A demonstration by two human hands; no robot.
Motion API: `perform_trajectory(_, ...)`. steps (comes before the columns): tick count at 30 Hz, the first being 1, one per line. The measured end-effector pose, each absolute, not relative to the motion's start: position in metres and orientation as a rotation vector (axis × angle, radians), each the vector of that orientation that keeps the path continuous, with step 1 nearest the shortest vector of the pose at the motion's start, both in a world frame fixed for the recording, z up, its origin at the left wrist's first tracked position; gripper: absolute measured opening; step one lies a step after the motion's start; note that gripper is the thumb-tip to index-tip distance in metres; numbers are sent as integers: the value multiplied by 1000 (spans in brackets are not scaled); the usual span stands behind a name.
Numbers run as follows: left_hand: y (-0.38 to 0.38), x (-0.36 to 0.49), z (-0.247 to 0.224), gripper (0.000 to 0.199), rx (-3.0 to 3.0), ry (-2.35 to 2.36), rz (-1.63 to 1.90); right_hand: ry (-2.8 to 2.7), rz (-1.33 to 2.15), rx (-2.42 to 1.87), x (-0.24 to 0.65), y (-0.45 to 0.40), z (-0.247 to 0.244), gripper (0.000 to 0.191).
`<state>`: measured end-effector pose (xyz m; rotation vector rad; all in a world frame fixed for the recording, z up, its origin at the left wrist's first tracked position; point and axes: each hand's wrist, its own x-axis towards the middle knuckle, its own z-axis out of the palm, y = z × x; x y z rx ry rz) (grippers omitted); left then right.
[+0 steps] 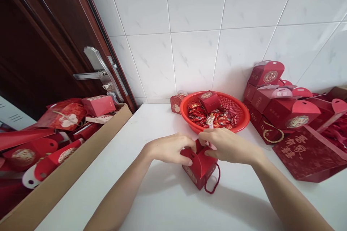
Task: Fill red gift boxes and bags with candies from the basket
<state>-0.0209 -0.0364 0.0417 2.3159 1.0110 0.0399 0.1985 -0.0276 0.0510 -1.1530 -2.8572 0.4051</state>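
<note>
On the white tabletop (162,195) in front of me stands a small red gift box (199,169) with a dark red cord handle (217,184) hanging at its right side. My left hand (173,148) pinches the box's top flaps from the left, thumb on the near flap. From the right, my right hand (227,144) grips the top of the same box with bent fingers. The inside of the box is mostly hidden by my hands. Just behind it, an orange-red plastic basket (245,117) holds wrapped candies (217,119) and another red box (210,101).
A stack of red gift boxes (292,112) stands on the right, beside a larger red box (306,155) with gold characters. At left, a cardboard carton (81,166) holds more red packaging. A patterned box (176,103) sits behind the basket's left side. The tiled wall (195,57) and a door (54,36) bound the table.
</note>
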Motion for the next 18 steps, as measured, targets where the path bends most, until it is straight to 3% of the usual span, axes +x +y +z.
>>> perform_trajectory(4,-37,-10,39,33,2298,1197,147,-2908,558,-1040,202,-28,52,11)
perform_trajectory(8,-32,-6,34,44,2238,1050,163,-3015,617,-1036,205,-28,53,11)
perform_trajectory(18,-18,-15,28,44,2172,1175,-46,-2920,684,-1100,219,-13,54,21)
